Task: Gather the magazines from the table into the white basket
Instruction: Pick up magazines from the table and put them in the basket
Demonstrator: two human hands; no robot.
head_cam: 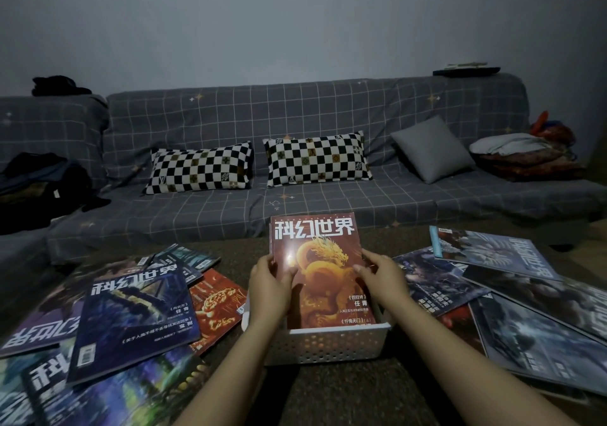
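A red magazine with a gold dragon cover (323, 261) stands upright, its lower edge inside the white perforated basket (328, 345) at the table's middle. My left hand (267, 286) grips its left edge and my right hand (382, 278) grips its right edge. More magazine edges show just behind it. Several magazines lie spread on the left, among them a dark blue one (134, 319) and a red one (215, 304). Several bluish-grey magazines (486, 253) overlap on the right.
The brown table (328, 392) carries everything. Behind it runs a grey checked sofa (328, 202) with two checkerboard pillows (200, 168), a grey cushion (432, 149), dark clothes (39, 182) at left and folded blankets (525, 156) at right.
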